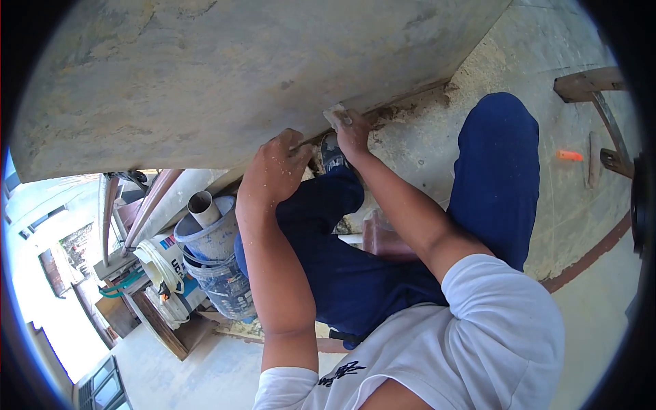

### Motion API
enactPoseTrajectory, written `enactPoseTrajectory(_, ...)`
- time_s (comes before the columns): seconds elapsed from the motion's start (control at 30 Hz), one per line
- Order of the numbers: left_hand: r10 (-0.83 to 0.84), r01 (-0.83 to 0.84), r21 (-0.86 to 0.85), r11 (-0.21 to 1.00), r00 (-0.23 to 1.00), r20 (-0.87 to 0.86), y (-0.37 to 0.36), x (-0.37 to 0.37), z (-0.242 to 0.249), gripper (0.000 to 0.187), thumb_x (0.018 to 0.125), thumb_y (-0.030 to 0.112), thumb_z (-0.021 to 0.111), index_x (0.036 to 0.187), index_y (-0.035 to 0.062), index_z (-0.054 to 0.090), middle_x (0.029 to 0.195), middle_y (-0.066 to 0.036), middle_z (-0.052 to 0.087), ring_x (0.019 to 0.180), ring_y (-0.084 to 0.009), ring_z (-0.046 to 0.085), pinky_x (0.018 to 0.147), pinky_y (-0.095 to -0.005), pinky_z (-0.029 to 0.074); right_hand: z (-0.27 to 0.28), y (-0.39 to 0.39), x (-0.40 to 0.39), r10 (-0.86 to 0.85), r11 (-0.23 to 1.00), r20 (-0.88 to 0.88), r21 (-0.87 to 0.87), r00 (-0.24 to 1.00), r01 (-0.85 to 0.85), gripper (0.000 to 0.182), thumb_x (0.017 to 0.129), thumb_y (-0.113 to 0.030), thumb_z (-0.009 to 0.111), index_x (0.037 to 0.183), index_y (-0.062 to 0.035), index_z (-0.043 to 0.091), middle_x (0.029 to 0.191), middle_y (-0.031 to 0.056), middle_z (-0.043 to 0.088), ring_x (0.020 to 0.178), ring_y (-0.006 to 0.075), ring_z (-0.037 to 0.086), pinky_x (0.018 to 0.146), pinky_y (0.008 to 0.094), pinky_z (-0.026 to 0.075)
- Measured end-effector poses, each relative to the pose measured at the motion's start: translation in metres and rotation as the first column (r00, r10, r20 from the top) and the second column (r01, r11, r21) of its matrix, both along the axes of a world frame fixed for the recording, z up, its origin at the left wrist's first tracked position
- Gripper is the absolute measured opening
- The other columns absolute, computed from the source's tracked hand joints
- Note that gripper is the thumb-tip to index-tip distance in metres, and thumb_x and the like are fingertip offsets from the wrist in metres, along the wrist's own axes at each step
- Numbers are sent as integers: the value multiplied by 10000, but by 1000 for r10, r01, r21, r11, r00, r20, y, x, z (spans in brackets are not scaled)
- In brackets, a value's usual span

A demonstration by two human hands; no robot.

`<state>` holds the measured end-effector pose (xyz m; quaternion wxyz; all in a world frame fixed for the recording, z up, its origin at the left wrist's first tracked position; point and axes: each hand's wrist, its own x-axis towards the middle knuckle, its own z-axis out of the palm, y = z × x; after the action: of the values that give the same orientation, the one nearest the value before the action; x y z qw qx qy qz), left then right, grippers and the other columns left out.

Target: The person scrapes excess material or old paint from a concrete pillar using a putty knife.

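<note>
The person crouches in a white shirt (492,321) and blue trousers (495,178). The left hand (273,171) rests curled against the bottom edge of the grey wall (225,75). Just beside it, the right hand (353,133) pinches a small pale block (337,115) against that edge. Buckets (215,263) stand farther off.

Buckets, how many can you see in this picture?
2, stacked at lower left beside the person's leg: an upper grey bucket holding a pipe, nested in a clear bucket. Others may be hidden behind the white bag.
</note>
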<state>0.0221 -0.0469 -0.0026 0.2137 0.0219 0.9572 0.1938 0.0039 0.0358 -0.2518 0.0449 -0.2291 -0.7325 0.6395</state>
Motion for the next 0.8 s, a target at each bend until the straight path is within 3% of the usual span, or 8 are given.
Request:
enactPoseTrajectory(0.1,62,-60,47,997,998,-33,-9,0,14,357,843,265,565,1068,-10,601,1004,-253,631,961,-404,604,827,-427,467,47,-8,0,-8,1000,-79,-18,997,6,222,839,-198,645,823,19,602,731,162,632,673,262,620,650,364,466)
enactPoseTrajectory(0.23,153,-154,76,985,988,20,-27,6,20,368,861,287,549,1098,9,594,1039,-201,637,963,-353,612,839,-397,463,24,-9,-5,40,985,-168,-160,985,-68,178,859,-164,633,834,10,609,739,110,631,631,179,602,600,319,463)
enactPoseTrajectory(0.3,166,-167,77,983,986,27,-35,11,16,370,869,291,551,1123,24,591,1058,-170,637,965,-314,613,843,-373,461,-11,-6,-3,-21,940,13,-341,1000,24,133,871,-134,626,843,-5,613,770,68,623,632,117,584,555,269,447)
enactPoseTrajectory(0.4,119,-119,33,992,993,-1,-42,9,16,372,868,295,543,1117,24,595,1054,-182,637,993,-313,602,863,-375,448,-20,0,-10,-6,940,60,-341,998,26,120,867,-134,632,850,-17,614,792,63,621,618,121,576,525,260,435)
enactPoseTrajectory(0.53,186,-188,88,978,982,27,-44,18,25,354,855,276,518,1058,2,611,1024,-213,644,994,-358,602,863,-398,456,71,-5,-2,50,884,-17,-464,999,-52,124,869,-143,630,866,-21,611,777,56,621,618,126,576,530,276,438)
enactPoseTrajectory(0.6,174,-176,137,975,984,28,-50,17,24,346,854,276,519,1040,2,618,1018,-210,646,990,-360,602,862,-394,457,45,-5,-2,70,938,-88,-334,994,-96,151,871,-171,631,885,-22,609,778,58,625,632,131,584,543,275,436)
enactPoseTrajectory(0.7,185,-185,110,977,983,6,-54,17,26,365,848,297,521,1037,2,624,1016,-214,646,991,-361,602,865,-389,456,30,4,-3,4,888,-31,-459,1000,-18,162,876,-185,627,905,-26,608,776,58,625,639,134,583,548,269,424)
enactPoseTrajectory(0.8,182,-180,89,980,983,-7,-60,11,21,379,846,309,520,1043,3,626,1018,-214,646,992,-362,602,868,-391,454,13,7,-9,24,979,18,-203,1000,-20,168,884,-183,621,929,-21,608,786,59,625,661,132,583,565,268,431)
